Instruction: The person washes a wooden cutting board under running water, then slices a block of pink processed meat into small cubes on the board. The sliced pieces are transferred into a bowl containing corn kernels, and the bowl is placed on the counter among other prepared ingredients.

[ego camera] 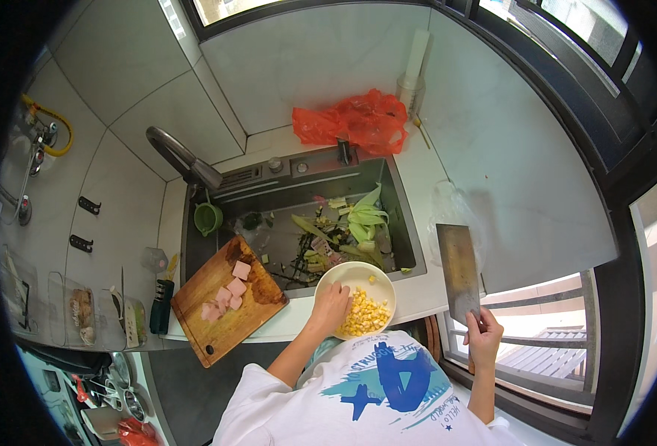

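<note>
My left hand (331,306) reaches over the near left side of a cream bowl (334,273), fingertips dipping inside its rim. Loose yellow corn kernels (367,313) lie in the bowl; whether any are between my fingers is hidden. Out to the right, my right hand (483,334) grips a cleaver (458,267), its broad blade pointing away from me. Left of the bowl, a wooden cutting board (245,329) bears several pale pink meat cubes (236,287). It lies at an angle across the sink's left corner, its near end jutting past the counter edge.
Green corn husks (365,217) and dark scraps fill part of the sink (406,234). A faucet (189,159) and a green cup (208,218) are at its left. A red plastic bag (356,120) lies behind it. Clear plastic (445,206) sits near the cleaver; a window frame (607,312) borders the right.
</note>
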